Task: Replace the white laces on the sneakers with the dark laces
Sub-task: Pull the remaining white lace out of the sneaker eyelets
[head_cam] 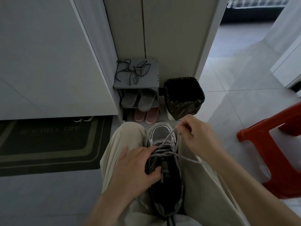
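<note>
While the left hand grips the grey-and-silver mesh sneaker, which is wedged toe-outward between the person's beige trouser legs, the right hand works the white woven lace. The left fingers curl over the side wall of the upper, with the thumb hooked inside the dark opening. This clamp appears intended to stop the shoe lifting when the lace is pulled.

The right fingers are narrow, pinching a lace strand just past the toe cap. They are raised above the shoe so that the strand runs taut back to the eyelets. A second strand trails loose toward the right thigh, on the near side of the right fingers. Several crossings are threaded directly beside the left fingertips, so unlacing is judged to be at an early stage.

The dark speckled rope laces lie in a loose tangle on top of the small grey shoe rack, well beyond both sets of fingers and untouched. That position keeps them separate from the lace being removed. A black-lined waste bin stands just beside the rack, ahead of the right fingers.
</note>
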The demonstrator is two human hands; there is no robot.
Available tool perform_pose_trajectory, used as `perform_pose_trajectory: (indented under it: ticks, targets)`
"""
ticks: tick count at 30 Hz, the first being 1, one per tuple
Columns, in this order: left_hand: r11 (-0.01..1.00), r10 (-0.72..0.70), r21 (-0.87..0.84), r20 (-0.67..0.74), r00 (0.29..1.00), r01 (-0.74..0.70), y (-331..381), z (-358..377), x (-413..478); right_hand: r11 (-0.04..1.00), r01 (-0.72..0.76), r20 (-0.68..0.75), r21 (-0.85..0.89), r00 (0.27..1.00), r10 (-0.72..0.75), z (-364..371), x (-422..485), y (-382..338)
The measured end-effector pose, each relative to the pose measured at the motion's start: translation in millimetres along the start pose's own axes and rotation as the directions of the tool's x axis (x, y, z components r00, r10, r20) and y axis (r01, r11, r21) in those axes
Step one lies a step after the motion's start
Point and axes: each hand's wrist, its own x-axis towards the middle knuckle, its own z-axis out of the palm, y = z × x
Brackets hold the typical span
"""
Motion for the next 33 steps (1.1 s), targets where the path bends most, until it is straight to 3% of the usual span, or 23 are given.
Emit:
perform_pose_trajectory:
  ticks: [3,7,11,15,17,19,21,22,24,28,33]
  targets:
    - [1.000,-0.009,0.009,0.009,1.000,0.009,-1,0,0,1.000,-0.007,0.091,-0.022,0.996,0.009,7,-6,-2]
    - [1.000,-0.013,-0.020,0.006,1.000,0.013,-3,1,-1,0.991,-0.133,0.291,-0.007,0.948,0.129,9,-23,3]
    - [0.999,-0.008,-0.034,-0.005,1.000,0.008,-3,3,-1,0.952,-0.232,0.343,0.198,0.926,0.154,14,-36,4]
    - [1.000,-0.008,-0.030,0.000,1.000,0.008,-4,3,-2,0.960,-0.204,0.342,0.191,0.931,0.130,14,-35,0]
    - [1.000,-0.010,-0.029,0.006,1.000,0.010,-4,3,-1,0.968,-0.179,0.308,0.179,0.944,0.117,12,-30,1]
    - [1.000,-0.011,-0.021,0.015,1.000,0.012,-3,2,-1,0.974,-0.158,0.147,0.162,0.980,0.134,5,-19,4]
    - [1.000,-0.010,-0.010,0.027,1.000,0.010,-4,2,-1,0.942,-0.216,-0.024,0.258,0.973,0.230,-7,-6,6]
    - [1.000,-0.010,-0.008,0.028,1.000,0.010,-4,3,-1,0.906,-0.259,-0.044,0.334,0.956,0.289,-13,-1,6]
    - [1.000,-0.011,-0.008,0.030,0.999,0.011,-5,2,-1,0.877,-0.300,0.061,0.375,0.952,0.299,-19,2,6]
    - [1.000,-0.011,-0.024,0.032,0.999,0.012,-4,2,-1,0.915,-0.338,0.426,0.219,0.877,0.222,-5,-16,7]
    - [0.999,-0.006,-0.039,0.015,1.000,0.006,-4,3,-2,0.937,-0.267,0.349,0.225,0.920,0.178,15,-31,6]
